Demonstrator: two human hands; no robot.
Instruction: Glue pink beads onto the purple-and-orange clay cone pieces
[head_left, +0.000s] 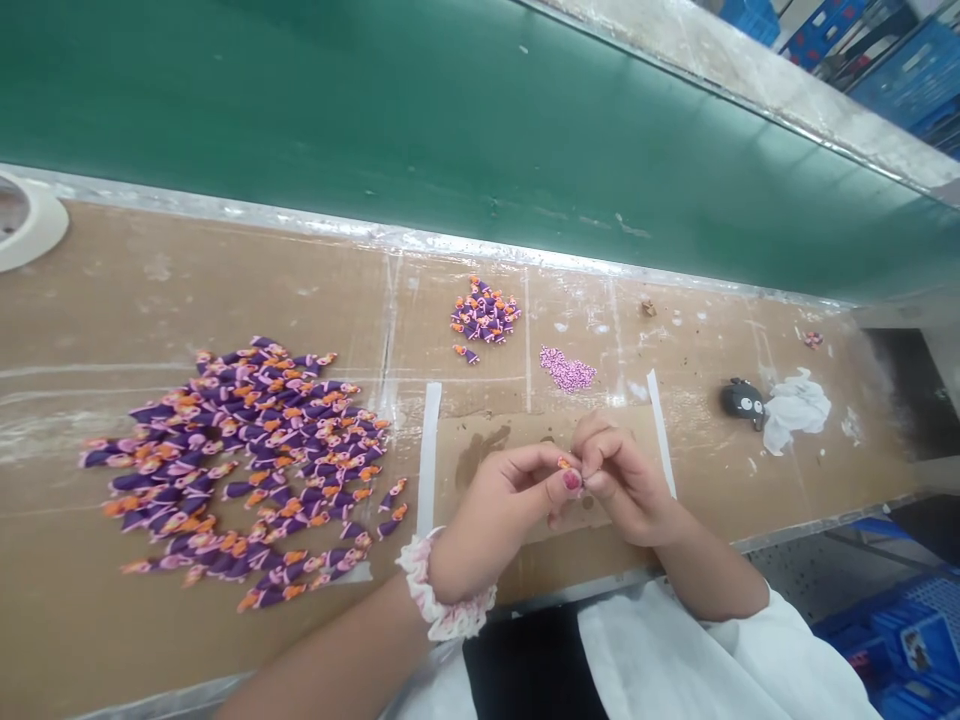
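My left hand (517, 500), a scrunchie (450, 590) round its wrist, pinches a small figurine (564, 464); only a bit of its orange top shows between the fingers. My right hand (622, 480) meets it, fingertips pressed together at the same spot, and what they grip is hidden. Both hands are above a taped-down cardboard sheet (469, 430). A large spread of purple and orange figurines (300, 430) lies to the left. Beyond the hands are a smaller pile of figurines (486, 312) and a heap of tiny pink-purple pieces (568, 370).
A black object with white eyes (742, 400) sits at the right beside a crumpled white tissue (796, 408). A tape roll (34, 222) lies at the far left. The green conveyor belt (450, 120) runs behind the cardboard-covered bench. Blue crates (907, 630) stand below right.
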